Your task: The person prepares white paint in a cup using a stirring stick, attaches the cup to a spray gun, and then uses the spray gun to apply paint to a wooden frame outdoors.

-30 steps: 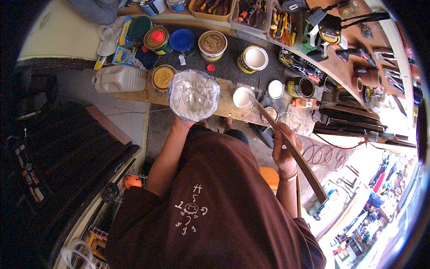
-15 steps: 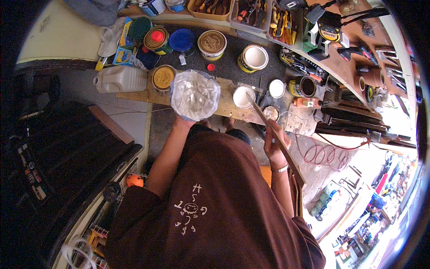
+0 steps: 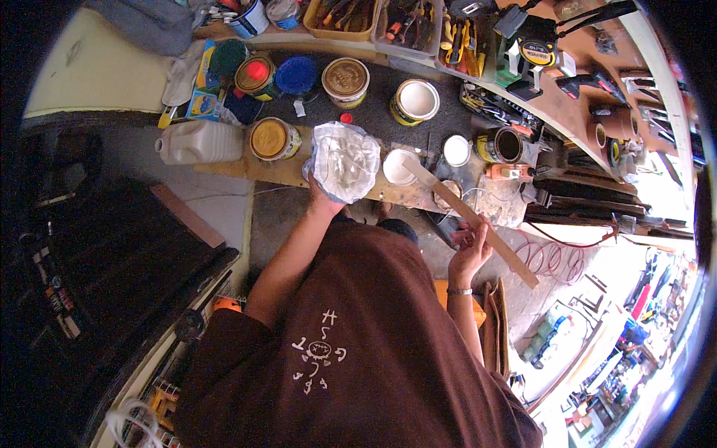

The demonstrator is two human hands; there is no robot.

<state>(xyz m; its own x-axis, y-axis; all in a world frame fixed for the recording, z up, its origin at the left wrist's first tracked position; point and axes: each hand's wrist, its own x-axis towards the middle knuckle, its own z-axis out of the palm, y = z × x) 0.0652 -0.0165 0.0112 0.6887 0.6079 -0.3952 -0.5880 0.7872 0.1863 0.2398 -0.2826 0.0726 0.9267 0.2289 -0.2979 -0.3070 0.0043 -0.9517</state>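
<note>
My left hand (image 3: pixel 323 196) is closed round a bowl-like container lined with crumpled, translucent whitish plastic (image 3: pixel 343 164), held at the bench's near edge. Its inside looks pale and wet-shiny; most of my fingers are hidden under it. In my right hand (image 3: pixel 472 252) is a long flat wooden strip (image 3: pixel 474 216), gripped near its middle and slanting up to the left. The strip's whitened far tip lies over the rim of an open tub of white paint (image 3: pixel 397 170). Just right of that tub stands a small can with a pale, crusted top (image 3: pixel 448 196), partly behind the strip.
On the bench (image 3: pixel 299 168) stand a white jug (image 3: pixel 200 142), a yellow-lidded can (image 3: pixel 273 139), a larger open white can (image 3: pixel 415 102), a small white tub (image 3: pixel 456 151) and a dark open can (image 3: pixel 500 145). Tool bins (image 3: pixel 407 26) line the back. A coiled hose (image 3: pixel 549 257) lies right.
The plastic-lined container has shifted right, toward the white tub. My right hand has moved slightly right and nearer my body, and the wooden strip has rolled so its broad face shows.
</note>
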